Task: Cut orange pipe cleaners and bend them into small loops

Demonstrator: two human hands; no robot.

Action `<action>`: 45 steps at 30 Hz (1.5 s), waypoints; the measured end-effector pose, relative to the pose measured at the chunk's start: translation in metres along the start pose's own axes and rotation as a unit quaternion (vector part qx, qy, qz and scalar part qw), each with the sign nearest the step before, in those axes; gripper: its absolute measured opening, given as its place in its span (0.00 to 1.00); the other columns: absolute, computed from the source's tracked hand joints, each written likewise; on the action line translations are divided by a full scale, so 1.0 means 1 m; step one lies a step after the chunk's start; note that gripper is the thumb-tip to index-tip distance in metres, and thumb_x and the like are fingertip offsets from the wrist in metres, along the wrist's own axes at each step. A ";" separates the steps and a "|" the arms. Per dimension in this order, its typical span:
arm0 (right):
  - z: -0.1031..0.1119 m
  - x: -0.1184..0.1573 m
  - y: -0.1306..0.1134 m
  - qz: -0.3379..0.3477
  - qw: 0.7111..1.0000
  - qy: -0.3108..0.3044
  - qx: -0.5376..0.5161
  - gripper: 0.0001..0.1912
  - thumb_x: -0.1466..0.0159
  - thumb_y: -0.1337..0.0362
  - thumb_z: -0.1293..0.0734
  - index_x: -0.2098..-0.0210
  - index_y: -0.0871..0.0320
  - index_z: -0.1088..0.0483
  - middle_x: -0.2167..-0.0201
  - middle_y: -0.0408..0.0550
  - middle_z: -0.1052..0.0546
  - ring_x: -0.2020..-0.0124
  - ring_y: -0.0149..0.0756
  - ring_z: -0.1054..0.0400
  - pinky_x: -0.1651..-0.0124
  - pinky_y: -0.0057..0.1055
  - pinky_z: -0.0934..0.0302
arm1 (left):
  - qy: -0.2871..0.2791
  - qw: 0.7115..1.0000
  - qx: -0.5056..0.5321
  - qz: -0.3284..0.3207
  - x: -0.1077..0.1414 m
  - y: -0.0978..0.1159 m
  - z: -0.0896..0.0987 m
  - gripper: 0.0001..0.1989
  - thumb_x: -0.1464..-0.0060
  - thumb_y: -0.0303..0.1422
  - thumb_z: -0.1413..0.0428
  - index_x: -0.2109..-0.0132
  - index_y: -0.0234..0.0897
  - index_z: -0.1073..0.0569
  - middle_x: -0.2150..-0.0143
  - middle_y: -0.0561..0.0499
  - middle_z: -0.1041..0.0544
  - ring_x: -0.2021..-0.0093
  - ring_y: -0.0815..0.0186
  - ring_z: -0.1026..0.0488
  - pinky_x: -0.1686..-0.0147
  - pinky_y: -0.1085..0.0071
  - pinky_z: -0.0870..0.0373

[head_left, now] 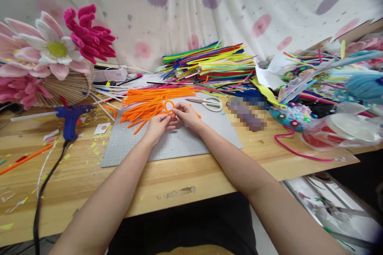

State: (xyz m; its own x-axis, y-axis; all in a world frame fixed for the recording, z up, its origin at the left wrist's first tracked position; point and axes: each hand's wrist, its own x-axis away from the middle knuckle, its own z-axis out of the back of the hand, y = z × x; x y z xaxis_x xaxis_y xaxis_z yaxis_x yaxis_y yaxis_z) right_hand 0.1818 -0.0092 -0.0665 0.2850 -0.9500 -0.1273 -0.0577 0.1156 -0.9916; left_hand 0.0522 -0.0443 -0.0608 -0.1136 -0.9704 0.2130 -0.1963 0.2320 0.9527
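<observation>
Two hands, centre frame: left hand [157, 126] and right hand [188, 117] pinch the orange loop [166, 107] in their fingertips | step, seemingly: joining its ends; next move probably calls for a firm pinch and twist | grey mat [128, 151] on wooden table [209, 177] | spotted curtain [185, 20] across the top

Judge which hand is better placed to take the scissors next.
Probably the right hand: the scissors lie on its side, farther from the left hand. Both hands are at the orange loop.

Fuzzy orange stems [149, 109]; matt mat [128, 145]; wooden table [257, 151].
</observation>
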 end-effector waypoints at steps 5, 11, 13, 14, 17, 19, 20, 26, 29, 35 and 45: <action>0.002 0.002 -0.002 -0.024 1.000 -0.002 -0.010 0.15 0.49 0.56 0.33 0.75 0.59 0.40 0.82 0.36 0.35 0.82 0.21 0.46 0.80 0.22 0.57 | -0.029 0.999 -0.019 0.018 0.000 0.000 0.002 0.04 0.51 0.26 0.44 0.67 0.29 0.27 0.74 0.48 0.24 0.73 0.69 0.25 0.70 0.73 0.27; 0.013 0.002 -0.001 -0.106 0.983 -0.085 -0.120 0.15 0.51 0.58 0.30 0.76 0.59 0.40 0.87 0.34 0.40 0.86 0.20 0.54 0.83 0.21 0.64 | -0.083 0.994 0.020 0.062 0.005 0.004 0.003 0.03 0.51 0.26 0.44 0.68 0.28 0.27 0.75 0.49 0.24 0.75 0.72 0.27 0.72 0.77 0.29; 0.015 0.002 0.000 -0.119 0.973 -0.111 -0.166 0.14 0.51 0.59 0.29 0.75 0.60 0.39 0.86 0.35 0.39 0.85 0.20 0.51 0.83 0.20 0.63 | -0.096 0.991 0.038 0.081 0.006 0.006 0.002 0.03 0.51 0.25 0.44 0.69 0.28 0.27 0.76 0.49 0.25 0.76 0.74 0.27 0.74 0.79 0.30; 0.015 0.002 0.001 -0.125 0.967 -0.119 -0.186 0.14 0.51 0.59 0.29 0.73 0.60 0.37 0.85 0.35 0.39 0.85 0.20 0.50 0.83 0.20 0.63 | -0.102 0.990 0.046 0.090 0.006 0.008 0.003 0.03 0.50 0.24 0.45 0.70 0.28 0.27 0.76 0.50 0.25 0.77 0.74 0.28 0.75 0.80 0.30; 0.014 0.003 -0.001 -0.141 0.950 -0.133 -0.244 0.15 0.48 0.57 0.30 0.67 0.61 0.34 0.84 0.36 0.38 0.84 0.19 0.50 0.83 0.18 0.60 | -0.134 0.983 0.064 0.105 0.007 0.010 0.005 0.03 0.51 0.24 0.44 0.71 0.28 0.27 0.78 0.51 0.26 0.79 0.76 0.29 0.78 0.82 0.32; 0.014 0.004 -0.003 -0.150 0.939 -0.144 -0.274 0.17 0.47 0.55 0.31 0.64 0.61 0.32 0.83 0.36 0.38 0.84 0.19 0.50 0.82 0.18 0.56 | -0.164 0.977 0.073 0.114 0.008 0.010 0.006 0.03 0.52 0.23 0.44 0.72 0.28 0.27 0.78 0.51 0.26 0.80 0.76 0.30 0.79 0.83 0.33; 0.014 0.005 -0.004 -0.154 0.935 -0.148 -0.283 0.18 0.47 0.54 0.32 0.64 0.62 0.32 0.82 0.36 0.38 0.83 0.19 0.50 0.82 0.18 0.54 | -0.178 0.974 0.076 0.122 0.008 0.010 0.007 0.03 0.52 0.23 0.44 0.72 0.28 0.27 0.79 0.51 0.27 0.80 0.76 0.30 0.79 0.83 0.33; 0.014 0.004 -0.008 -0.142 0.945 -0.117 -0.270 0.16 0.45 0.55 0.33 0.67 0.63 0.31 0.83 0.35 0.41 0.85 0.18 0.55 0.84 0.17 0.57 | -0.174 0.967 0.082 0.166 0.010 0.007 0.004 0.03 0.50 0.24 0.45 0.70 0.29 0.26 0.78 0.51 0.27 0.81 0.77 0.32 0.79 0.83 0.33; 0.014 0.002 -0.008 -0.135 0.952 -0.096 -0.259 0.14 0.45 0.57 0.33 0.68 0.63 0.31 0.86 0.33 0.46 0.86 0.19 0.56 0.85 0.18 0.59 | -0.147 0.972 0.079 0.167 0.010 0.007 0.001 0.04 0.49 0.24 0.45 0.69 0.29 0.26 0.78 0.51 0.27 0.81 0.78 0.32 0.78 0.83 0.32; 0.011 0.000 -0.008 -0.121 0.951 -0.033 -0.282 0.11 0.48 0.61 0.32 0.70 0.63 0.32 0.84 0.34 0.44 0.86 0.17 0.57 0.85 0.18 0.61 | -0.121 0.976 0.073 0.168 0.010 0.008 -0.004 0.06 0.48 0.23 0.47 0.71 0.29 0.27 0.78 0.51 0.27 0.80 0.77 0.31 0.77 0.83 0.32; 0.006 0.001 -0.014 -0.103 0.952 0.033 -0.288 0.08 0.47 0.62 0.33 0.74 0.62 0.32 0.86 0.35 0.41 0.86 0.18 0.53 0.85 0.18 0.59 | -0.131 0.979 0.061 0.142 0.009 0.007 -0.004 0.04 0.50 0.23 0.45 0.72 0.29 0.27 0.78 0.50 0.26 0.79 0.76 0.29 0.75 0.82 0.30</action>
State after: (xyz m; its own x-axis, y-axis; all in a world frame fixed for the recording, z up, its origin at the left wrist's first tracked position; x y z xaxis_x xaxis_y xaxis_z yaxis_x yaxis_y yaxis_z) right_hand 0.1887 -0.0095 -0.0529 0.2882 -0.9534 0.0888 -0.5268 -0.2353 -0.8167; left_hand 0.0535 -0.0519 -0.0515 -0.4233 -0.8194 0.3866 -0.2338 0.5110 0.8271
